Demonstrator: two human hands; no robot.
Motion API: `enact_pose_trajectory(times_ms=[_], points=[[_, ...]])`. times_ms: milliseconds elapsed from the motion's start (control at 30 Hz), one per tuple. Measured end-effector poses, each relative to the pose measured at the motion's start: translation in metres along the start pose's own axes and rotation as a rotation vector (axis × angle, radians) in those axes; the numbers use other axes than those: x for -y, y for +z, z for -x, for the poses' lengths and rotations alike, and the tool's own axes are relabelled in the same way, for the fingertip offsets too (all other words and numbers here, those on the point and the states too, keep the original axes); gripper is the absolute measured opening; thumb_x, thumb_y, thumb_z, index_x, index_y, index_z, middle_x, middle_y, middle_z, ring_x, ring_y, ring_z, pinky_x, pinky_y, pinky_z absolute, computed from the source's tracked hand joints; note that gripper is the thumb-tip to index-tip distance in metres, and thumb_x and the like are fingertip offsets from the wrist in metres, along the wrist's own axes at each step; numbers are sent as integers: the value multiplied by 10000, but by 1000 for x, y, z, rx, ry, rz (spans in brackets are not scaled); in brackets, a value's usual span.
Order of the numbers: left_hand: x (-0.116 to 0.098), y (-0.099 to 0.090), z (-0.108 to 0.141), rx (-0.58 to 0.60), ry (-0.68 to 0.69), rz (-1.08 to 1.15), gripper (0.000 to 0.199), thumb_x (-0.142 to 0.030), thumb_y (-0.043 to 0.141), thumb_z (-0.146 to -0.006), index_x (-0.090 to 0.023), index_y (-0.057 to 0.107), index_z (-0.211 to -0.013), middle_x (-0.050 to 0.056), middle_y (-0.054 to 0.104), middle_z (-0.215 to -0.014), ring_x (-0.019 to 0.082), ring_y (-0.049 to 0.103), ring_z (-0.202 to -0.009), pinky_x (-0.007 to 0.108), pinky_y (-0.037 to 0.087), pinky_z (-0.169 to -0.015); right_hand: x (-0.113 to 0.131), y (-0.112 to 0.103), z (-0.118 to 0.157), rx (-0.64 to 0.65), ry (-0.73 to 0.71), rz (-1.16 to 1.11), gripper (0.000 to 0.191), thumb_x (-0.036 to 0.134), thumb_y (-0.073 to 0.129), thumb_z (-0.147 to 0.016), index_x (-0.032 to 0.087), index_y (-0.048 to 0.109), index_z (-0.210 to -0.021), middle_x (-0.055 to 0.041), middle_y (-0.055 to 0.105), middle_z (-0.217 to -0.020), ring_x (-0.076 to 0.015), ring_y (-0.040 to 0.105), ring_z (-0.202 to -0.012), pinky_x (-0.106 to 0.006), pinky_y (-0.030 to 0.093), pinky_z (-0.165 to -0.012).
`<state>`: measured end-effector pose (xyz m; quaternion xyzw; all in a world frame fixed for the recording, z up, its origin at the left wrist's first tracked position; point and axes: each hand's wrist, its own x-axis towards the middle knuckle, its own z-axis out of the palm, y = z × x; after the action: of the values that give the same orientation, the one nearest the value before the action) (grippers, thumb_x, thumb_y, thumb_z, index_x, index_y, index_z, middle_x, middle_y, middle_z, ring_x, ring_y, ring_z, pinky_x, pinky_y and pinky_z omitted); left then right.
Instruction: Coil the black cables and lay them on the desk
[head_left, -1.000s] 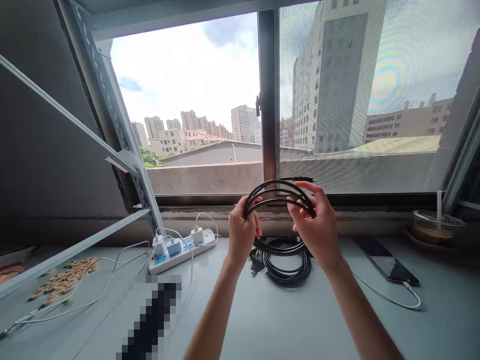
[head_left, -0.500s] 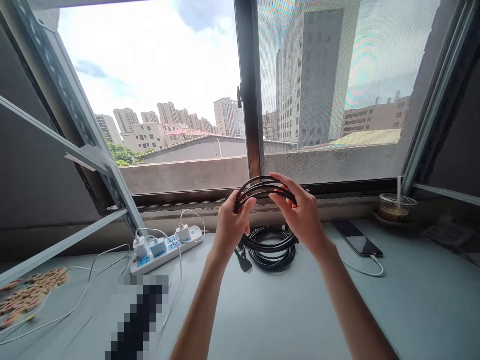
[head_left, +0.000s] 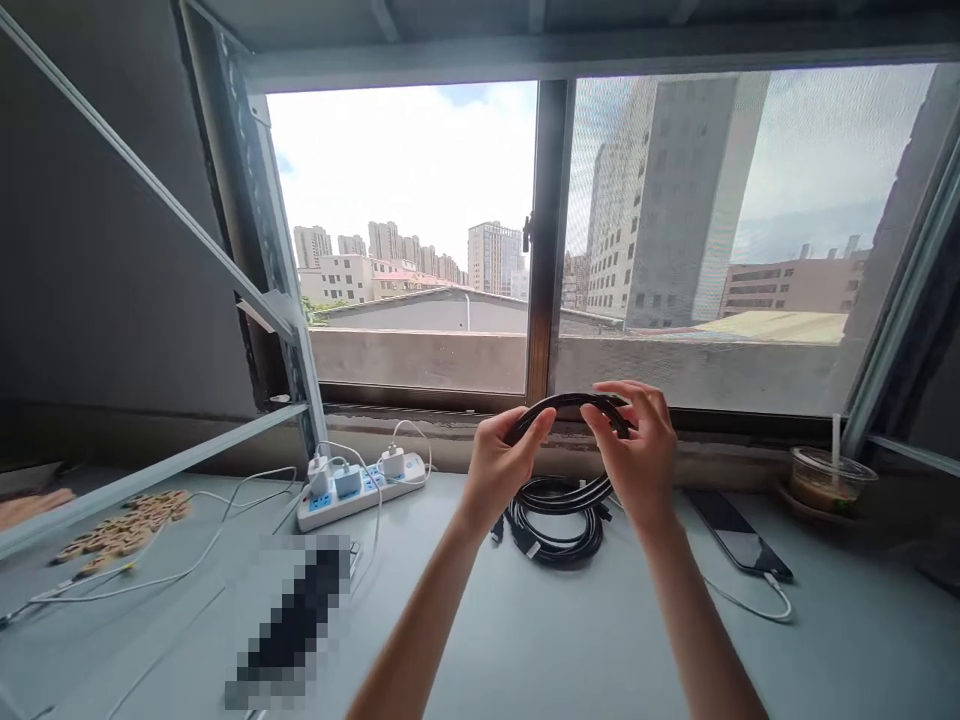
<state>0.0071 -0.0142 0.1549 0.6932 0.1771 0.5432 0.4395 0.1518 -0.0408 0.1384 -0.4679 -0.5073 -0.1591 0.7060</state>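
Note:
A coiled black cable (head_left: 568, 399) is held up off the desk in both hands, its upper strands bunched into one arc. My left hand (head_left: 504, 458) is closed around the coil's left side, thumb pressed on the strands. On the right side, my right hand (head_left: 637, 445) grips the coil between thumb and fingers. The lower part of the loop hangs below the hands. Beneath and behind it, a second black cable coil (head_left: 559, 549) lies on the desk, partly hidden by the held one. Dark connector ends show beside the coils.
A white power strip (head_left: 360, 496) with plugged-in chargers and white cords sits at left. Small wooden pieces (head_left: 124, 530) lie farther left. A charging phone (head_left: 739, 535) and a lidded cup with a straw (head_left: 831, 482) are at right. Metal frame bars (head_left: 277, 250) flank the window.
The coil's strands, spread apart before, are now gathered closer together between my hands. My right hand has closed further on them. The camera view has shifted left and up.

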Motion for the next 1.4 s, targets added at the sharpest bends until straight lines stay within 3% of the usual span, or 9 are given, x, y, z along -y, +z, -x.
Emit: enact_pose_trajectory(times_ms=[233,367,533,733,800,933,1033,1233,1400], points=[[-34,-6,22,-134,87,-91,422,-537,699,-713,-143,630,-582,-55,317,-389,45,242,-348,209,137,-336,27,-25,5,83,-15,59,383,450,583,-838,214,624,-1138,-86,633,-1145,-189,649,-837,-333,524,-731],[-31,-17,39,-201,115,-97,405,-526,702,-710,-157,632,-556,-47,322,-372,64,274,-355,214,168,-339,37,-26,15,240,52,170,476,546,488,-863,215,623,-1177,-87,691,-1064,-233,668,-770,-358,495,-678],[-13,-38,58,-351,89,7,469,-561,694,-711,-159,539,-526,-69,284,-359,42,202,-333,208,133,-335,37,-2,28,501,103,34,467,561,423,-889,234,657,-1125,-67,720,-915,-254,666,-824,-339,463,-705],[6,-55,55,-503,-14,123,524,-611,732,-635,-151,491,-566,-90,280,-343,21,174,-330,176,114,-340,17,35,41,682,375,-368,582,700,506,-759,151,692,-816,-59,676,-644,-183,642,-621,-274,462,-661],[13,-57,54,-462,-115,155,541,-616,750,-602,-153,472,-575,-97,272,-339,18,171,-326,167,96,-336,6,34,48,758,456,-395,635,730,498,-738,127,696,-772,-69,667,-593,-173,632,-570,-260,455,-613],[27,-58,58,-229,-388,226,630,-675,712,-601,-189,317,-529,-108,199,-349,17,132,-311,167,52,-312,-11,14,61,935,695,-437,673,738,509,-723,92,697,-721,-103,667,-557,-166,608,-470,-231,384,-467],[41,-56,62,-120,-457,189,645,-734,669,-598,-198,315,-547,-108,197,-354,25,140,-302,165,82,-297,-15,-5,68,970,833,-497,633,711,535,-729,96,683,-700,-100,674,-570,-153,614,-487,-223,398,-491],[91,-37,66,-6,-542,102,704,-859,539,-574,-215,257,-544,-102,200,-378,38,171,-314,176,202,-297,-22,-27,82,850,1013,-632,523,670,624,-685,150,575,-648,-18,606,-538,-113,564,-481,-240,468,-548],[133,-18,65,31,-621,20,710,-901,509,-517,-227,292,-477,-49,290,-321,114,372,-289,237,318,-315,-59,-26,94,685,1114,-566,410,571,580,-775,167,567,-843,-57,670,-813,-86,581,-501,-235,521,-525]])
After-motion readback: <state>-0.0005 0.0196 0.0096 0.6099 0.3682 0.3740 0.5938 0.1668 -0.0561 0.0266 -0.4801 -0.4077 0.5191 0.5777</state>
